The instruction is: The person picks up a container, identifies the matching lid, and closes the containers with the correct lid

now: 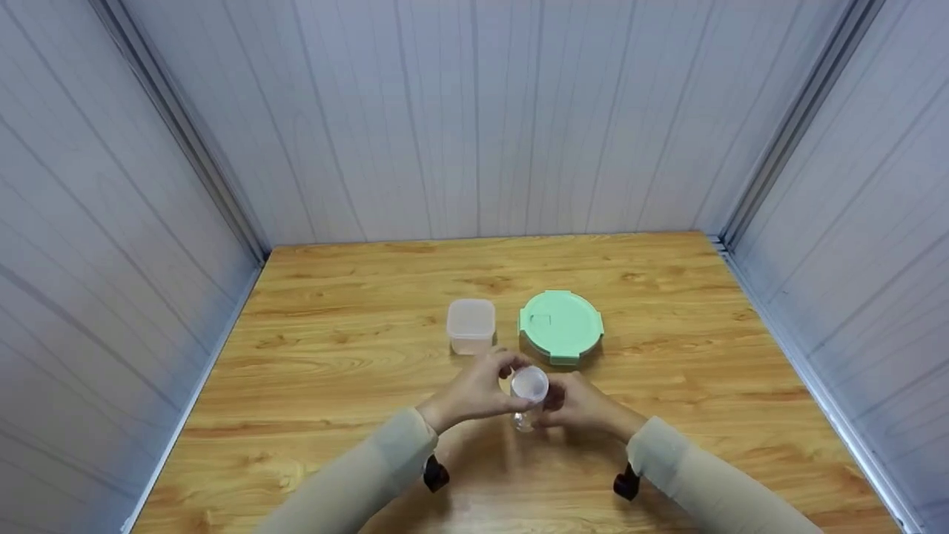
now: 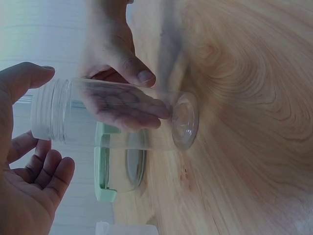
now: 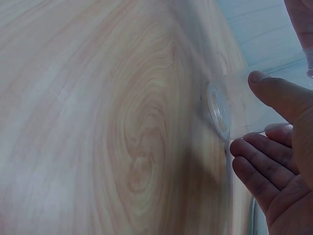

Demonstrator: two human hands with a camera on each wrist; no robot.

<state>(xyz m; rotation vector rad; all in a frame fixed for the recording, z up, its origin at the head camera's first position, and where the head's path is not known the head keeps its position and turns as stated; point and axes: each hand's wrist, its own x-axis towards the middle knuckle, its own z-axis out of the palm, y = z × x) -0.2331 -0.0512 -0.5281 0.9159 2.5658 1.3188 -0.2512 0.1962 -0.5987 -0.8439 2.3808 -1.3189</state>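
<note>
A clear cylindrical jar [image 1: 524, 423] with a whitish translucent lid [image 1: 529, 384] stands upright between both hands. My left hand [image 1: 483, 387] grips the lid, thumb on one side and index finger on the other; its remaining fingers curl loosely in the left wrist view. From the right, my right hand [image 1: 587, 409] holds the jar's body low down, with the thumb [image 3: 276, 93] along one side and the fingers [image 3: 266, 161] on the other. The jar's round bottom [image 2: 186, 122] is close to the tabletop. Through the transparent wall no contents show.
Beyond the hands, a round container with a mint-green clip lid [image 1: 561, 324] sits on the wooden table [image 1: 334, 297]. To its left is a small square translucent box [image 1: 471, 325]. Pale panel walls [image 1: 474, 119] enclose the table at the back and sides.
</note>
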